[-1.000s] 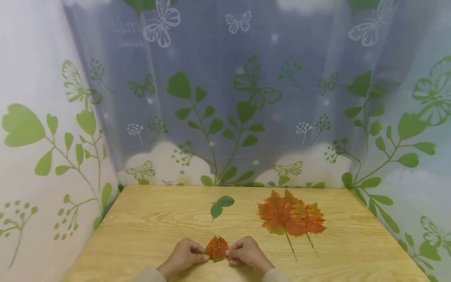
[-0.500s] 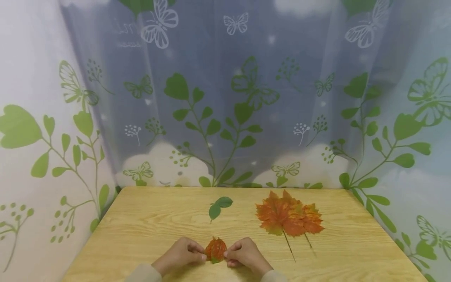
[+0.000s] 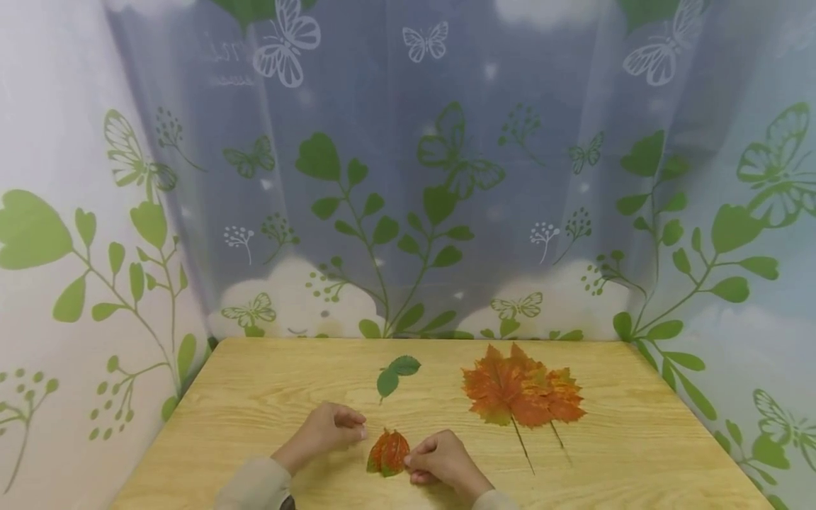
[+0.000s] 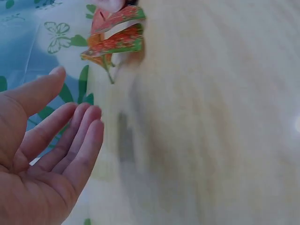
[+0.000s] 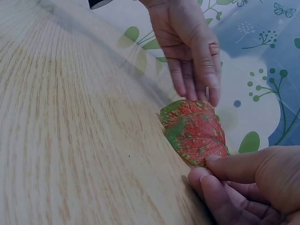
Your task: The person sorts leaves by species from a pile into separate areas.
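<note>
A small red-orange leaf (image 3: 388, 453) with green edges stands folded near the front of the table. My right hand (image 3: 444, 460) pinches its right edge between thumb and fingertips, as the right wrist view shows on the veined leaf (image 5: 199, 133). Up and left of the leaf is my left hand (image 3: 331, 427), holding nothing. In the left wrist view, the left hand (image 4: 56, 154) has its fingers loosely extended, and a gap separates them from the leaf (image 4: 119, 42), whose folds and thin stem show.
Beyond the hands, a green leaf sprig (image 3: 397, 375) lies on the wooden table (image 3: 274, 382). Large orange maple-like leaves (image 3: 510, 386) with dark stems lie at the back right. A curtain (image 3: 382, 212) printed with butterflies and plants rises behind the table.
My left hand has let go of the leaf's left side and lifted up and left. The leaf's left side has spread outward a little. My right hand keeps its pinch.
</note>
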Tool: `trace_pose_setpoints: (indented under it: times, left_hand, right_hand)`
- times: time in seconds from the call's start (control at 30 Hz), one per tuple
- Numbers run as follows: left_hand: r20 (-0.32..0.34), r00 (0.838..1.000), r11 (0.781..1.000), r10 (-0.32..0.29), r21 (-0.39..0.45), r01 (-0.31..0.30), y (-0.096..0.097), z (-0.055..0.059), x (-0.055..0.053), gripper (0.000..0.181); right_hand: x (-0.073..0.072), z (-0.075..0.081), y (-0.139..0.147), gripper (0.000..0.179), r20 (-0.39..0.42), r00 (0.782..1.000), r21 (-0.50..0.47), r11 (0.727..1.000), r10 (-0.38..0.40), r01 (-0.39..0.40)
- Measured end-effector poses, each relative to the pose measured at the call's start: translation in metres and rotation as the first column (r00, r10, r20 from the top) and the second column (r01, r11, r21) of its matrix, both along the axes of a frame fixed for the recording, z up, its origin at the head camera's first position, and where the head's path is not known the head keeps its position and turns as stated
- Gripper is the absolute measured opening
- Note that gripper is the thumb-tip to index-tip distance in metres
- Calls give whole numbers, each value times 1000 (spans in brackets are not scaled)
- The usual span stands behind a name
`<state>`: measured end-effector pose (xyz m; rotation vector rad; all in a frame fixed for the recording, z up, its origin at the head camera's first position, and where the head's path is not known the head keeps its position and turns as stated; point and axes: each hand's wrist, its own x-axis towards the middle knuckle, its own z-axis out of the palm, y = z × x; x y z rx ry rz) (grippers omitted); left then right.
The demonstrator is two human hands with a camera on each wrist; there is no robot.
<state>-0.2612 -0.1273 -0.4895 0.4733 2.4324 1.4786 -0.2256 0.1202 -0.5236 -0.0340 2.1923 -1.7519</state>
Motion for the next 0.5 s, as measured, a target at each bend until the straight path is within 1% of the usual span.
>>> trace_pose_setpoints:
  times: [0.1,0.17,0.23,0.33,0.4,0.5]
  left_hand:
    - [-73,996,999,46,-26,-47,6,5,-7,35]
    - [-106,992,997,72,-35,-76,11,8,-11,36]
    - [-146,985,994,89,-45,-97,16,9,-15,36]
    - [-194,975,993,106,-24,-112,25,8,-20,36]
    - [-219,970,994,110,-1,-112,31,6,-24,38]
    - [-232,965,993,121,27,-118,39,3,-30,41]
  right_hand:
    - [0,0,0,5,-4,1000,1,1000,-6,6]
    - [0,-1,0,5,-2,1000,1,1000,-8,8]
    - [0,-1,1,6,-1,1000,1,1000,-6,6]
    - [0,-1,1,7,-1,1000,-3,1000,-1,1]
    - [0,-1,2,7,-3,1000,-10,1000,2,-2]
    - [1,0,1,7,-6,1000,-16,1000,1,-2]
